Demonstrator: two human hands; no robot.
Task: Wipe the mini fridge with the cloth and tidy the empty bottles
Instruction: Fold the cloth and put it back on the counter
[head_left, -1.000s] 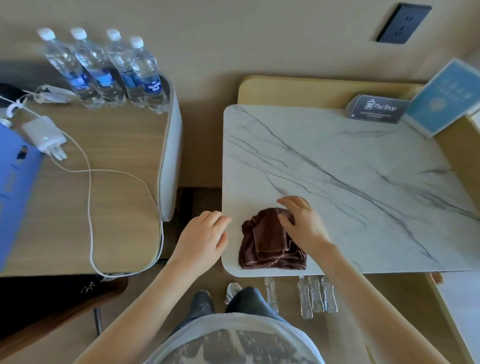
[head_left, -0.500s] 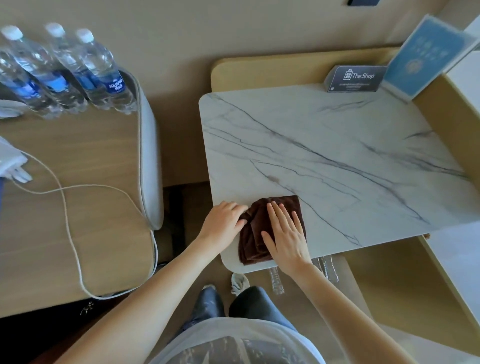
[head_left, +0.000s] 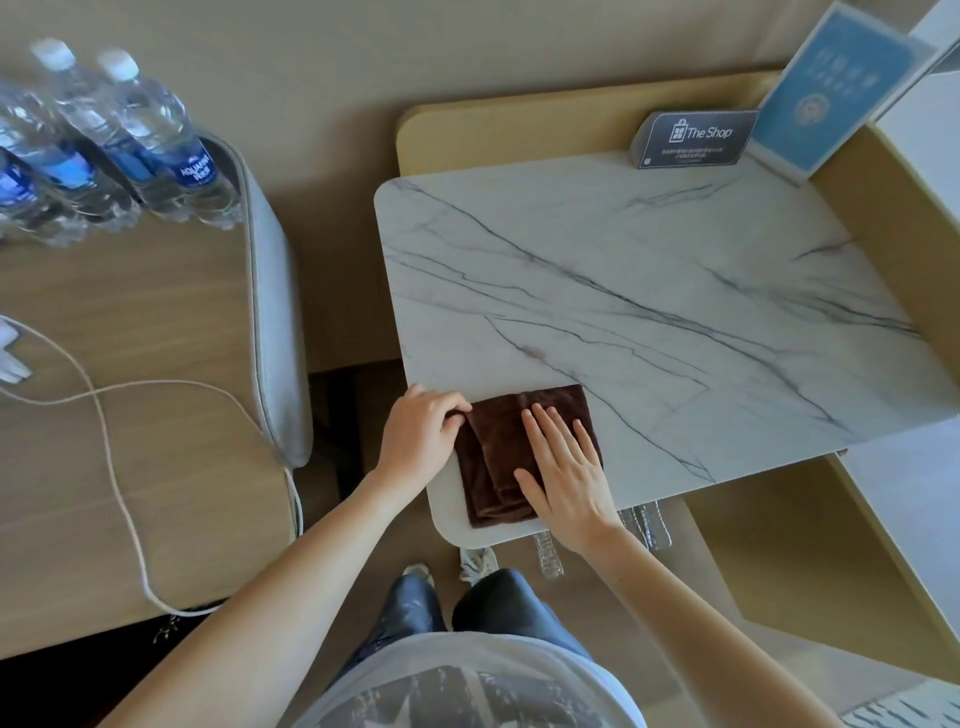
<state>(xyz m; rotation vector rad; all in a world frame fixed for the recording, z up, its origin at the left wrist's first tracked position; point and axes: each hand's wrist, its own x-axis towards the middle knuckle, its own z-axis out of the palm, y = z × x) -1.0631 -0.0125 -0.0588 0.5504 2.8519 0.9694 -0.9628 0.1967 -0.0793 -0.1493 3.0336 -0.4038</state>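
A dark brown cloth (head_left: 498, 441) lies folded flat on the near left corner of the white marble top (head_left: 649, 312). My right hand (head_left: 566, 467) presses on it with straight, spread fingers. My left hand (head_left: 421, 436) sits at the cloth's left edge with fingers curled, pinching the fabric there. Several clear empty bottles (head_left: 644, 525) lie on the floor under the marble top's front edge, mostly hidden by the top and my right wrist; one empty bottle (head_left: 549, 555) shows more fully.
Full water bottles (head_left: 156, 140) with blue labels stand at the back of the wooden desk (head_left: 156, 338) on the left, with a white cable (head_left: 114, 457) trailing across it. A dark "The Shop" card (head_left: 696, 140) and a blue sign (head_left: 841, 88) stand at the marble top's far right.
The crumpled cloth has been flattened into a neat fold. My right hand went from gripping it to lying flat on it, and my left hand moved onto the cloth's left edge.
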